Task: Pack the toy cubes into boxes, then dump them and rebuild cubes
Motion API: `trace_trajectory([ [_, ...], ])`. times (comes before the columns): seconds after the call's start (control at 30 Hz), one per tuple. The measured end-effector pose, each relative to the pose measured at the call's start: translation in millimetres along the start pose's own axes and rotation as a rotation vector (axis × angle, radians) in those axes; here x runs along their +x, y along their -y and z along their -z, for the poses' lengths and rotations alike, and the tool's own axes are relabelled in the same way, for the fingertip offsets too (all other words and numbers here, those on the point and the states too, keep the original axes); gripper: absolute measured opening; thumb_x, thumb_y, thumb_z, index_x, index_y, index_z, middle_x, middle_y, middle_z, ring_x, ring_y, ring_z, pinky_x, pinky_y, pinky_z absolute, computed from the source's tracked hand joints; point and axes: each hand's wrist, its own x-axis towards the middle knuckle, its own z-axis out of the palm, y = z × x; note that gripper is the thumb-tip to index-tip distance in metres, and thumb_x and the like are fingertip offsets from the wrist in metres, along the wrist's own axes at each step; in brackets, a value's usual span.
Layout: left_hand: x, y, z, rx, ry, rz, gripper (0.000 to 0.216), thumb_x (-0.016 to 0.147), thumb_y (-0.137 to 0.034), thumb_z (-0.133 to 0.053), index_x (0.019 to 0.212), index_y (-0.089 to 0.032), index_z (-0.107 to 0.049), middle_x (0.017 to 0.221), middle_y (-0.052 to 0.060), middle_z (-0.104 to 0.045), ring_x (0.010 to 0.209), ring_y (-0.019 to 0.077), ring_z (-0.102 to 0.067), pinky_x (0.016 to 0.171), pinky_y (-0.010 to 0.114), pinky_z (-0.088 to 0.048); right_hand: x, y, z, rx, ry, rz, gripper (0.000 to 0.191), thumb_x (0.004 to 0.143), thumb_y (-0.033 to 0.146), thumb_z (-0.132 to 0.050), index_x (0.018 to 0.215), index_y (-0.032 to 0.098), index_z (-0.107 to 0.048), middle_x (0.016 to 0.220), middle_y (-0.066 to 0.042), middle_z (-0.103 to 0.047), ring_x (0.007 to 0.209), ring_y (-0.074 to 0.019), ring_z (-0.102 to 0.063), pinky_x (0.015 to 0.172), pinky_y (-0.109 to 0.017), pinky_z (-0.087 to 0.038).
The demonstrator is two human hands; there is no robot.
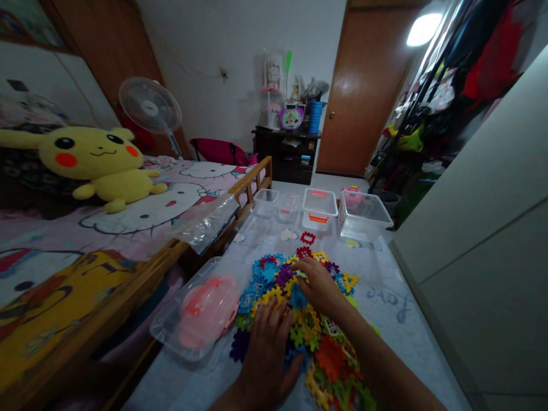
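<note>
Closest to my camera is my left hand (268,348), palm down on the pile of plastic gear pieces (310,322), its fingertips reaching a yellow gear (272,297). Its thumb stands apart from the fingers, but the palm hides what is under it, so I can't tell whether it grips anything.

From the left of my view, a yellow plush toy (124,188) lies on the bed (231,168), with a fan (149,108) behind it. A wooden rail (158,268) runs along the bed's edge, and a clear plastic sheet (209,222) lies across it. On my side of the rail, a clear plastic container (165,325) sits on the table, pink-red shapes (197,337) showing through it.

The gear pieces spread in a mixed heap over the middle of the pale tablecloth (381,348), under and between both hands. My right hand (319,282) reaches over the heap's far part, fingers curved near a purple gear (285,275); I can't make out whether they close on a piece. Just beyond lies a red square frame (307,238). Behind it stand clear boxes, one with orange clips (319,219), and to its right a larger open box (366,217). Farthest right is a pale panel (483,228).
</note>
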Motion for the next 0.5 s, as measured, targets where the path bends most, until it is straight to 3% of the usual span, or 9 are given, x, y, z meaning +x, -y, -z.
trace_trajectory([
  [0.17, 2.6, 3.0, 3.1, 0.042, 0.013, -0.057, 0.06, 0.082, -0.023, -0.06, 0.14, -0.014, -0.045, 0.147, 0.016, -0.045, 0.145, 0.0352, -0.028, 0.117, 0.056, -0.021, 58.3, -64.9, 8.2, -0.182, 0.055, -0.19, 0.024, 0.087, 0.013, -0.054, 0.107, 0.013, -0.068, 0.114, -0.016, -0.068, 0.112, -0.0275, -0.06, 0.1, -0.04, -0.043],
  [0.2, 3.0, 3.2, 3.3, 0.045, 0.014, -0.057, 0.06, 0.081, -0.023, -0.06, 0.139, -0.014, -0.046, 0.146, 0.016, -0.046, 0.144, 0.0352, -0.028, 0.117, 0.057, -0.021, 68.1, -75.5, 5.5, -0.198, 0.076, -0.217, 0.028, 0.085, 0.016, -0.06, 0.112, 0.011, -0.066, 0.118, -0.018, -0.067, 0.115, -0.0297, -0.059, 0.1, -0.042, -0.042],
  [0.33, 4.5, 3.3, 3.4, 0.059, 0.005, -0.064, 0.059, 0.079, -0.024, -0.061, 0.136, -0.016, -0.05, 0.144, 0.015, -0.049, 0.143, 0.0348, -0.031, 0.118, 0.056, -0.019, 92.0, -103.5, -7.4, -0.243, 0.159, -0.283, 0.076, 0.064, 0.033, -0.085, 0.131, 0.013, -0.055, 0.139, -0.019, -0.054, 0.131, -0.0348, -0.047, 0.106, -0.041, -0.038],
  [0.5, 6.1, 3.5, 3.6, 0.054, 0.008, -0.069, 0.058, 0.077, -0.022, -0.061, 0.133, -0.016, -0.052, 0.142, 0.014, -0.051, 0.142, 0.0339, -0.032, 0.118, 0.056, -0.018, 98.4, -113.2, -9.9, -0.276, 0.237, -0.305, 0.083, 0.056, 0.044, -0.089, 0.127, 0.015, -0.056, 0.135, -0.019, -0.054, 0.125, -0.0356, -0.05, 0.1, -0.041, -0.041],
])
